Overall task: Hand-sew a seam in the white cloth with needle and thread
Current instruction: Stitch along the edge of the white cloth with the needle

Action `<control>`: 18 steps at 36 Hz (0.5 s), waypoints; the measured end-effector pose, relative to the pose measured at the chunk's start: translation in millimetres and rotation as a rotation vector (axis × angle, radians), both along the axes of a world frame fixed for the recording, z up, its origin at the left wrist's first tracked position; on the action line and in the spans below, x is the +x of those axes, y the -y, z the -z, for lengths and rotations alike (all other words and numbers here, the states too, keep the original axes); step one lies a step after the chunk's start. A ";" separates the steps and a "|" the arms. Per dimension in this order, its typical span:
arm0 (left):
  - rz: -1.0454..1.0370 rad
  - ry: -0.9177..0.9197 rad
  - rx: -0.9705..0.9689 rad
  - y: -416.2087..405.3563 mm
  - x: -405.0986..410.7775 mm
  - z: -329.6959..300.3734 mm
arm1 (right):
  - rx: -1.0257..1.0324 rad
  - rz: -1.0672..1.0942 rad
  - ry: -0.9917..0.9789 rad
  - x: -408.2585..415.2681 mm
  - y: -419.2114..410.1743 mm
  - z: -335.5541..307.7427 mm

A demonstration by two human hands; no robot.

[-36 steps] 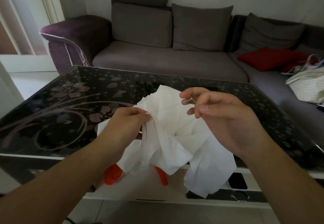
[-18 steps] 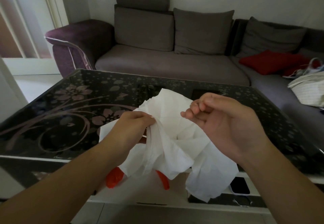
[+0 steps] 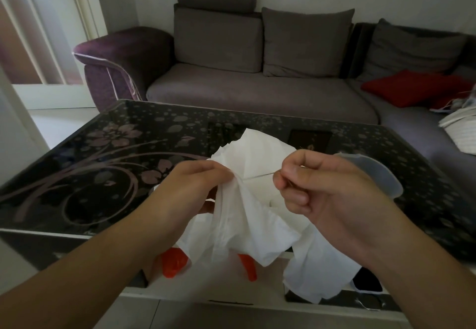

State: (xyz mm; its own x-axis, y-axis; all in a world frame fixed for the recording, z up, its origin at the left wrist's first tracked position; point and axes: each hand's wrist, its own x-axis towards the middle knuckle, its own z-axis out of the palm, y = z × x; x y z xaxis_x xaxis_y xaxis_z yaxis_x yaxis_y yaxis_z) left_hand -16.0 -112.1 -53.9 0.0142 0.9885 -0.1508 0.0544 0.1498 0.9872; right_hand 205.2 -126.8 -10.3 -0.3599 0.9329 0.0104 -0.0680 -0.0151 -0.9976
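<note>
White cloth hangs bunched over the near edge of the desk; left hand pinches a fold of it. Right hand is closed in a pinch on the needle, which points at the fold. Risks: cloth slumping and loosening the fold; needle pricking the left fingertips. Thread too fine to make out; orange item under the cloth unidentifiable.

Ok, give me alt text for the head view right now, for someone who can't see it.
A person's left hand grips bunched white cloth above a dark floral glass table, while the right hand pinches a thin needle or thread drawn taut from the fabric. A grey sofa with a red cushion stands behind.
</note>
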 end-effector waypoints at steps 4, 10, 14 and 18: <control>-0.003 -0.024 0.031 0.1 -1.3 -2.7 | -0.034 0.038 0.053 -0.2 -3.2 0.9; -0.034 -0.021 0.046 -0.9 -4.4 -2.4 | -0.044 -0.006 0.066 -0.4 -6.5 1.3; -0.048 -0.014 0.039 -0.7 -4.9 -1.4 | -0.048 -0.044 0.064 2.8 -6.2 2.0; -0.069 -0.011 0.038 -0.1 -4.7 0.3 | -0.083 -0.119 0.083 3.6 -5.7 4.6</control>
State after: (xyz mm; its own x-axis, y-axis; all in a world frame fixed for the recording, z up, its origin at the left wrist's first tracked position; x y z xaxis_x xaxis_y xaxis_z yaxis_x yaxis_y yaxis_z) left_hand -20.8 -111.9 -54.2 -0.0553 0.9921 -0.1125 0.0563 0.1156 0.9917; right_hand 208.8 -121.0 -14.9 -0.4646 0.8799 -0.0992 0.0220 -0.1005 -0.9947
